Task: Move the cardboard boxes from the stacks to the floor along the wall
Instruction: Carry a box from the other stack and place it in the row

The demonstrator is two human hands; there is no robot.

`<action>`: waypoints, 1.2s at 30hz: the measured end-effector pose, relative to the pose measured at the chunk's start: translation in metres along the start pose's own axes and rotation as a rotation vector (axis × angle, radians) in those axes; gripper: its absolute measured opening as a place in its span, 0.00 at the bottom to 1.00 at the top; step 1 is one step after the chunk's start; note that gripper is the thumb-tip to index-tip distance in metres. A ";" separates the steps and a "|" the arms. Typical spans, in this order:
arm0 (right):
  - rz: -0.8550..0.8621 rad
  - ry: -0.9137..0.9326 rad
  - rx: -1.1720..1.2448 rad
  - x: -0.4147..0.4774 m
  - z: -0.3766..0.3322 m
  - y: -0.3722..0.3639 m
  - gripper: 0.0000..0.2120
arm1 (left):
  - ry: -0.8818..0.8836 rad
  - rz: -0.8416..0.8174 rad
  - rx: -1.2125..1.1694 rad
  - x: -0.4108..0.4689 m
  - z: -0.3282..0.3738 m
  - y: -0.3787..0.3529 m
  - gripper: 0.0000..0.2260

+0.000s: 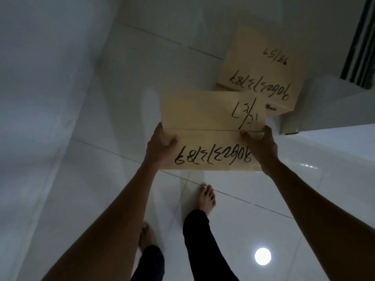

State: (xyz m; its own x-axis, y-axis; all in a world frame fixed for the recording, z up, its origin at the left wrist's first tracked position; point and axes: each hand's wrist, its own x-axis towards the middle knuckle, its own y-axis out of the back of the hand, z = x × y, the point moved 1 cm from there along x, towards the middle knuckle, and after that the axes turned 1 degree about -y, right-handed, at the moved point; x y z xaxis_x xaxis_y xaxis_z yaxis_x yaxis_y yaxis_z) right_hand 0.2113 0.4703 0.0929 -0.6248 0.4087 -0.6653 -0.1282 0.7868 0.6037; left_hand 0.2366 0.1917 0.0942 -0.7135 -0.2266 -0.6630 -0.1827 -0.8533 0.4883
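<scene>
A tan cardboard box (203, 116) with black handwritten numbers on its top is held in the air over the tiled floor. My left hand (160, 145) grips its left side and my right hand (261, 142) grips its right side, both arms stretched forward. Beyond it a second cardboard box (261, 65) with similar handwriting rests on the floor, close to the right-hand wall. The carried box hides that box's near left corner.
A white wall (40, 78) runs along the left. A white wall corner or ledge (328, 106) juts in from the right, with a dark slatted panel (361, 41) above it. My bare feet (206, 197) stand on glossy white tiles (263, 209), where a ceiling light is reflected.
</scene>
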 end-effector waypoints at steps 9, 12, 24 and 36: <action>-0.153 0.218 -0.122 -0.166 -0.085 -0.086 0.33 | 0.060 0.228 -0.143 -0.113 -0.102 0.168 0.28; -0.202 0.289 -0.165 -0.227 -0.096 -0.126 0.32 | 0.111 0.280 -0.226 -0.162 -0.154 0.211 0.31; -0.474 0.561 -0.496 -0.455 -0.035 -0.308 0.34 | 0.410 0.590 -0.548 -0.371 -0.422 0.263 0.30; -0.683 0.652 -0.776 -0.634 0.161 -0.529 0.34 | 0.707 0.700 -0.756 -0.526 -0.743 0.219 0.33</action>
State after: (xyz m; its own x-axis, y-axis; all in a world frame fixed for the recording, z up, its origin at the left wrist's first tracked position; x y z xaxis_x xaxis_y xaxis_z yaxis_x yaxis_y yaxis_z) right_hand 0.7990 -0.1304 0.1247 -0.4899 -0.4645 -0.7378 -0.8672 0.1728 0.4671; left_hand 1.0747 -0.2250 0.1284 0.0613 -0.7431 -0.6664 0.6905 -0.4505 0.5659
